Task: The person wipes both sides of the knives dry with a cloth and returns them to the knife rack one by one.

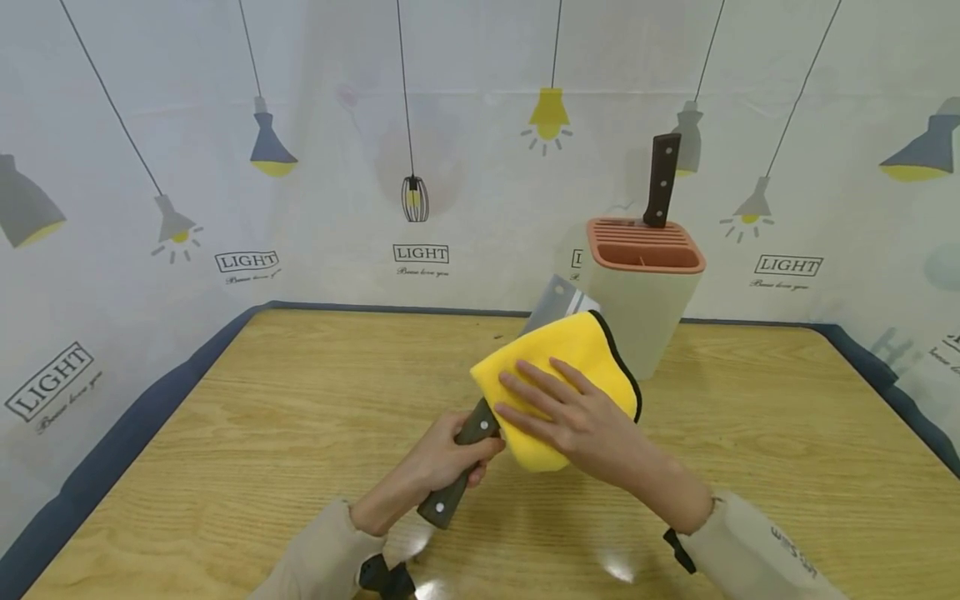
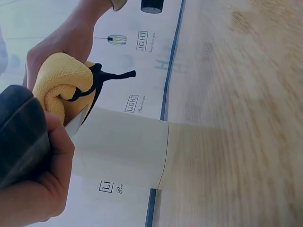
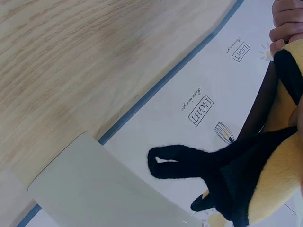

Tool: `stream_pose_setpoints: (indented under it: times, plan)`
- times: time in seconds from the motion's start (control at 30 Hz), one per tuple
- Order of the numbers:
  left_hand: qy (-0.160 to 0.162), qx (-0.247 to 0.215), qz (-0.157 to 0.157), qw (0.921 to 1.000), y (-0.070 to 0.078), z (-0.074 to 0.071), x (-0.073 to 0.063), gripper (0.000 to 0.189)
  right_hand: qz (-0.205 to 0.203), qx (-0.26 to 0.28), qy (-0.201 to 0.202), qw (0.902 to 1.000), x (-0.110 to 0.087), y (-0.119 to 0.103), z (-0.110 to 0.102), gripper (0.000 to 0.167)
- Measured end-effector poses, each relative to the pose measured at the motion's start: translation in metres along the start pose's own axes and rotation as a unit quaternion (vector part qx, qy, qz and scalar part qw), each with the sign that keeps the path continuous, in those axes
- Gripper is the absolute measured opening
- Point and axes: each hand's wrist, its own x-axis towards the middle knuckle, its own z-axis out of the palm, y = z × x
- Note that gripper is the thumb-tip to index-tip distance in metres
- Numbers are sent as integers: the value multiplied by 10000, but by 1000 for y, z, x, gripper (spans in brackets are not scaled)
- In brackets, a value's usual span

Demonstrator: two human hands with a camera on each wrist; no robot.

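Note:
My left hand (image 1: 450,458) grips the dark riveted handle (image 1: 442,502) of a cleaver, its fingers curled round it. The cleaver's blade (image 1: 546,302) points away and up to the right, with the holed far corner showing. A yellow cloth (image 1: 600,333) with black edging is folded over the blade and hides most of it. On top of the cloth lies my right hand (image 1: 570,417), fingers spread across it and thumb hidden underneath, holding it to the blade. In the right wrist view a black loop (image 3: 175,161) hangs from the cloth.
A pale knife block (image 1: 633,317) with a slotted orange top stands just behind the blade. From it rises another knife's dark handle (image 1: 662,179). Below is a wood-grain table (image 1: 300,400), bordered at the back by a lamp-patterned backdrop (image 1: 480,125).

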Motion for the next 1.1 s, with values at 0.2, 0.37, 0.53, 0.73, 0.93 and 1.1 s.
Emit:
stream_pose_setpoints:
  times: [0.2,0.37,0.53,0.73,0.93,1.1]
  plan:
    - [-11,-4,68,10000,1,0,-1,14,-70,-17,-43,10000,0,3,-1,64]
    - [33,-63,30,10000,1,0,-2,12,-85,-64,-63,9999,-1,4,0,63]
    - [16,-88,32,10000,0,-1,-2,11,-19,-34,-19,10000,-2,6,2,66]
    - [-61,-97,68,9999,0,-2,-2,11,78,20,-25,10000,-3,9,3,67]
    - [-104,-65,86,9999,0,-4,-3,12,163,80,-65,9998,-3,11,4,66]
    - [-78,-56,-12,10000,-1,-4,-4,12,196,5,-89,9998,-4,13,5,66]
